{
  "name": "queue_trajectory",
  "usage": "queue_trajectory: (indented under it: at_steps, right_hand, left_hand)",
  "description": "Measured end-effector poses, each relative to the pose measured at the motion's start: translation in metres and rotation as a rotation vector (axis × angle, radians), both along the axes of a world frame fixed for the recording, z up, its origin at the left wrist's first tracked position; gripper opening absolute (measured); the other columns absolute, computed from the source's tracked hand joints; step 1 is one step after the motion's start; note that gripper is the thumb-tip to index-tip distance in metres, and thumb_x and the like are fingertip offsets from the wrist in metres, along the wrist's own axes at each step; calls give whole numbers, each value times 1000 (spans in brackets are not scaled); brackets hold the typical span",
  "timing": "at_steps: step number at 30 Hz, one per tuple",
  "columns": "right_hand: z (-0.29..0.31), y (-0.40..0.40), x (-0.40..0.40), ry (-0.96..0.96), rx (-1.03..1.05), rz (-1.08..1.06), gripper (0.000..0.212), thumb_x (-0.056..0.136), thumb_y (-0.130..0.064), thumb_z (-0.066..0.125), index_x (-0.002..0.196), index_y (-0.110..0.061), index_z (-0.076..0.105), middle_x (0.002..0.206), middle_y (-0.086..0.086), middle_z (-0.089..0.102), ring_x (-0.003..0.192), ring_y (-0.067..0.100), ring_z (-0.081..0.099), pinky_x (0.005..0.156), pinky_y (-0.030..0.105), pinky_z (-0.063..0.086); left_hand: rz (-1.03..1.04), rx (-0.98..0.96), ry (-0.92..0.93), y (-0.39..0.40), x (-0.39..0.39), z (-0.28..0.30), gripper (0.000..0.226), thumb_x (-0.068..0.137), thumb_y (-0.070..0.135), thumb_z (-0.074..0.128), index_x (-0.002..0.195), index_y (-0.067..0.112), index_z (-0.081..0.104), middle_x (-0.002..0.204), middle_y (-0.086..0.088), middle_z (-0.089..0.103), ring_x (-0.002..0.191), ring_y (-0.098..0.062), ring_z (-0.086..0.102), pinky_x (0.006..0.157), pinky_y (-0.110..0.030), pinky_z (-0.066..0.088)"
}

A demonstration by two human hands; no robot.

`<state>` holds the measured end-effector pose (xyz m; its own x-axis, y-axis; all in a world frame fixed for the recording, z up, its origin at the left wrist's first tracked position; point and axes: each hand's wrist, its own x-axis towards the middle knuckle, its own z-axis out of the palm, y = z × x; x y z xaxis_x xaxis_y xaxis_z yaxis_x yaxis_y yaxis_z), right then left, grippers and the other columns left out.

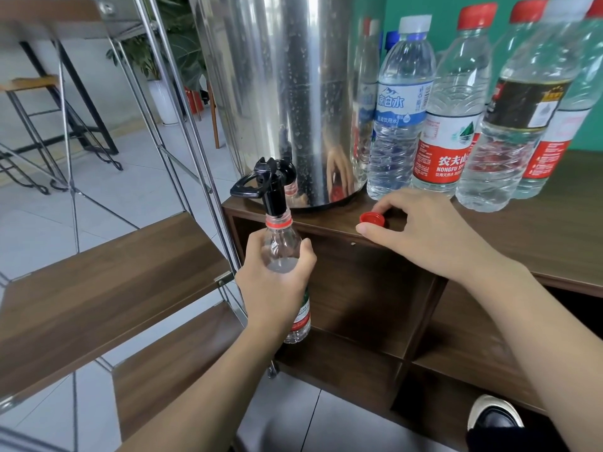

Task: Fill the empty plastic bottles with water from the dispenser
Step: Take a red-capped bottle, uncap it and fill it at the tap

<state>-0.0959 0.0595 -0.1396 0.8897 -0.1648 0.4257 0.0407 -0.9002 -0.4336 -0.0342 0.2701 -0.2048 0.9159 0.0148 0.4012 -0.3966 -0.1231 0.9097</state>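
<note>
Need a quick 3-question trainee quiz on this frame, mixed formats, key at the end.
1. True or false: the open bottle in the left hand is held with its mouth right under the dispenser tap.
2. Where is the loose red cap?
A. screwed onto the held bottle
B. on the cabinet top, at the right hand fingertips
C. on the floor
3. Fill in: the capped bottles stand on the cabinet top to the ____ of the dispenser.

Key: 1 true; 2 B; 3 right
</note>
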Motion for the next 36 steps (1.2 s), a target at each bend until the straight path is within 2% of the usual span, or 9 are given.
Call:
queue_trajectory:
  at_steps: [9, 14, 19, 23, 28, 32, 36]
  right_hand:
    - [-1, 0, 0, -1, -12, 10, 42, 83, -62, 63, 100, -25, 71, 99, -12, 65, 96, 7, 57, 86, 25, 41]
    - [-1, -1, 0, -1, -26, 12, 44, 84, -64, 61, 103, -25, 71, 101, -12, 65, 98, 6, 57, 89, 26, 44]
    - [-2, 0, 0, -5, -19, 16, 41, 84, -63, 63, 102, -27, 70, 101, -13, 65, 97, 5, 57, 89, 28, 46]
    - [-2, 1, 0, -6, -12, 22, 38, 84, -62, 64, 101, -28, 70, 101, -14, 65, 97, 5, 57, 89, 27, 45]
    - [-2, 1, 0, -4, -14, 32, 36, 84, -62, 64, 99, -30, 69, 100, -16, 63, 97, 4, 56, 89, 26, 44]
    - [-1, 1, -1, 0, -10, 38, 36, 83, -64, 63, 98, -32, 68, 100, -16, 64, 97, 4, 56, 91, 29, 45]
    - [-1, 0, -1, 4, -5, 36, 37, 82, -64, 63, 98, -31, 68, 101, -17, 63, 98, 4, 56, 92, 29, 46]
  left_hand:
    - [4, 2, 6, 0, 0, -1, 25, 87, 34, 81, 104, 29, 62, 92, 21, 72, 87, -3, 71, 82, -21, 55]
    - [2, -7, 3, 0, -1, -1, 24, 87, 33, 81, 103, 29, 62, 91, 22, 72, 85, -2, 70, 77, -15, 53]
    - [5, -3, 2, 0, 0, -1, 25, 86, 38, 79, 102, 31, 62, 92, 21, 72, 86, -4, 71, 81, -24, 56]
    - [7, 7, -7, 0, 1, -3, 25, 88, 34, 81, 104, 31, 61, 93, 22, 72, 87, -2, 71, 83, -27, 57]
    - [13, 5, -6, 0, 2, -4, 25, 88, 34, 82, 103, 31, 62, 92, 18, 73, 87, -6, 72, 86, -38, 59]
    - [4, 6, -7, 0, 1, -3, 25, 88, 34, 81, 104, 32, 62, 94, 20, 72, 88, -5, 71, 86, -34, 59]
    - [-1, 3, -6, 0, 1, -2, 25, 87, 35, 80, 103, 32, 61, 94, 25, 71, 87, -1, 71, 83, -25, 56]
